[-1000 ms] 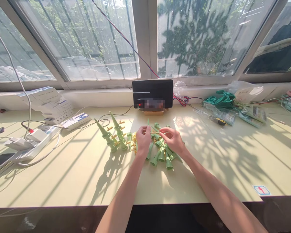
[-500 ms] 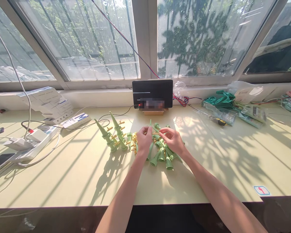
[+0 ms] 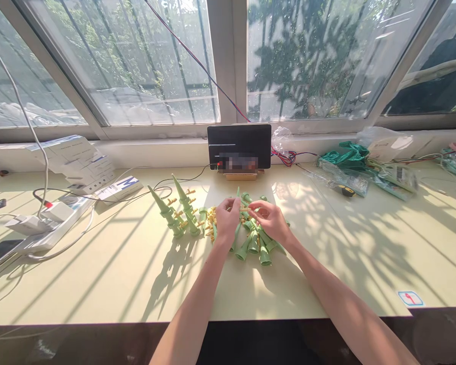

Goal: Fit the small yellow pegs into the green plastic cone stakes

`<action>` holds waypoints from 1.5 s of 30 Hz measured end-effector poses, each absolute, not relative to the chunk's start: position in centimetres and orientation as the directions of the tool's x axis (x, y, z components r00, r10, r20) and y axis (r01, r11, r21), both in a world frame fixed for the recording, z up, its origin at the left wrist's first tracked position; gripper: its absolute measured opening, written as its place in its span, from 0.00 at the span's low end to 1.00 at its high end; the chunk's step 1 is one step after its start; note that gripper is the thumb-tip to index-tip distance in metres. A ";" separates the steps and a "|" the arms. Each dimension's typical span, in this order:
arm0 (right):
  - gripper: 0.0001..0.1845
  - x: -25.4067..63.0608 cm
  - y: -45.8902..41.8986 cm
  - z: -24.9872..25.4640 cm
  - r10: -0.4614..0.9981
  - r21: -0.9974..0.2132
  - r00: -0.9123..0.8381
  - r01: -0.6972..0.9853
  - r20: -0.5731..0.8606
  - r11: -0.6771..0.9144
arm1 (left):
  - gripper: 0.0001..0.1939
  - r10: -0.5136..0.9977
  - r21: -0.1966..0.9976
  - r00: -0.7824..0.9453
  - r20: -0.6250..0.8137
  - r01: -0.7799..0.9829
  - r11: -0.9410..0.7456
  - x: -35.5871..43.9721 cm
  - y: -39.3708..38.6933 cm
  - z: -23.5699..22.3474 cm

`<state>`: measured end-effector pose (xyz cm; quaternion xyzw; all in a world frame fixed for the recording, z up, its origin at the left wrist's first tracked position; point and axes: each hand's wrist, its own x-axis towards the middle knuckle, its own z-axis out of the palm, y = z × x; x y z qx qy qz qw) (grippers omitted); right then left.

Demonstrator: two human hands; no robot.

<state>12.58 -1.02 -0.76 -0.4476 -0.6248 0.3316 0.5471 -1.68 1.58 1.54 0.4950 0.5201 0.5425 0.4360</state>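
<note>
My left hand (image 3: 227,219) is closed around a green cone-shaped piece (image 3: 238,192), whose pointed tip sticks up above the fingers. From the right, my right hand (image 3: 270,220) pinches a small yellow peg (image 3: 244,209) that reaches across to the left fingers; whether it sits in the green piece is hidden. Under and beside the hands lies a pile of green cones (image 3: 253,243). Small yellow pegs (image 3: 211,217) are heaped left of my left hand. Further left stand green spiked pieces (image 3: 184,203) with yellow pegs sticking out of their sides.
A tablet (image 3: 238,144) leans on a stand at the back of the table. White boxes (image 3: 76,157) and a power strip (image 3: 57,223) with cables lie on the left. Plastic bags (image 3: 349,172) lie at the back right, and a sticker (image 3: 411,298) marks the front edge.
My left hand and the green cone have shifted slightly right, closer to my right hand. The peg between the hands shows less of its length. My right hand has barely moved.
</note>
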 end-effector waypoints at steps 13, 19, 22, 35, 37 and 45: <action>0.16 12.5 -1.1 -0.6 0.925 -0.897 -0.011 0.237 0.381 0.372 | 0.13 0.988 0.994 -0.116 0.103 0.040 -0.099 -1.6 1.5 1.5; 0.16 12.5 -1.2 -0.5 0.918 -0.888 -0.013 0.250 0.395 0.386 | 0.13 0.989 0.994 -0.110 0.104 0.052 -0.099 -1.6 1.4 1.6; 0.16 12.4 -1.2 -0.4 0.918 -0.887 -0.012 0.256 0.395 0.385 | 0.13 0.989 0.993 -0.101 0.105 0.057 -0.099 -1.7 1.3 1.6; 0.19 12.4 -1.2 -0.5 0.921 -0.864 -0.004 0.345 0.389 0.366 | 0.12 0.988 0.991 -0.099 0.121 0.067 -0.114 -1.5 1.2 1.7; 0.21 12.4 -1.2 -0.4 0.921 -0.862 -0.009 0.349 0.390 0.369 | 0.12 0.987 0.991 -0.101 0.121 0.066 -0.114 -1.5 1.2 1.6; 0.26 12.5 -1.3 -0.5 0.924 -0.859 -0.019 0.363 0.381 0.361 | 0.13 0.988 0.990 -0.080 0.129 0.065 -0.124 -1.4 1.1 1.5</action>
